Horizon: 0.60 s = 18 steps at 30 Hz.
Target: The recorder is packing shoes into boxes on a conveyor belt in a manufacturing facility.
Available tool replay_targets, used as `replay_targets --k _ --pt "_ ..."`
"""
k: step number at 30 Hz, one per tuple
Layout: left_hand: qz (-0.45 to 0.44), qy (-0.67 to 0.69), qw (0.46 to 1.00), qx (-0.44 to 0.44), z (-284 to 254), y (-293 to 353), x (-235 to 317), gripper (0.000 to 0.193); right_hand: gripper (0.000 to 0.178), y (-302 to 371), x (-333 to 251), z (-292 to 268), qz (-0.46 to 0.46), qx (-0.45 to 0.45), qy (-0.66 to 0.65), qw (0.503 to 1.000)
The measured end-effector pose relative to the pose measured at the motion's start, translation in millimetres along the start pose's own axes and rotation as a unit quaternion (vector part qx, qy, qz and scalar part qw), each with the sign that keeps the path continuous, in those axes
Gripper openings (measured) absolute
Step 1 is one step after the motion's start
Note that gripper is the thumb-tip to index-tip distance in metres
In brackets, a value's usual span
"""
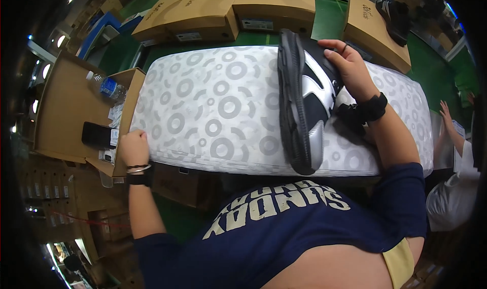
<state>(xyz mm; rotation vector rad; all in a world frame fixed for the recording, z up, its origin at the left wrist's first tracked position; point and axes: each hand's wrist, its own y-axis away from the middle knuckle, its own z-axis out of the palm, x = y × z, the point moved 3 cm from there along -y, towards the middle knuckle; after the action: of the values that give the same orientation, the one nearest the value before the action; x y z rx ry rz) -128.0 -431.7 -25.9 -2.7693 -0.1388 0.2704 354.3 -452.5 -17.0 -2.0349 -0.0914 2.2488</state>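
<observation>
A black and silver sports shoe (pixel 312 101) stands tilted over the white patterned paper stack (pixel 213 104), its ribbed black sole turned left. My right hand (pixel 350 68) is closed at the shoe's dark upper end, fingers bent against it; part of the grip is hidden. A black band circles that wrist, and beside it, past the shoe, lies a dark object I cannot make out. My left hand (pixel 134 149) is curled into a fist between the paper's left edge and an open cardboard box (pixel 61 106). What its fingers hold, if anything, is hidden.
The open box holds a water bottle (pixel 107 86) and a black phone-like object (pixel 97 135). Brown shoe boxes (pixel 274 7) line the far side. Another dark shoe (pixel 394 20) rests on a box (pixel 375 33) at far right. Another person's hand (pixel 446 117) shows at the right.
</observation>
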Motion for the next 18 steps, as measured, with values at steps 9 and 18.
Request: replay_targets --k 9,18 --pt "-0.037 0.360 0.932 0.023 -6.3 -6.4 4.5 0.012 0.027 15.7 -23.6 -5.7 0.032 0.040 0.358 0.932" --pt "0.447 0.571 0.665 -0.179 -217.9 -38.2 210.7 0.019 0.047 -53.7 -148.4 100.2 -0.001 -0.174 0.117 0.978"
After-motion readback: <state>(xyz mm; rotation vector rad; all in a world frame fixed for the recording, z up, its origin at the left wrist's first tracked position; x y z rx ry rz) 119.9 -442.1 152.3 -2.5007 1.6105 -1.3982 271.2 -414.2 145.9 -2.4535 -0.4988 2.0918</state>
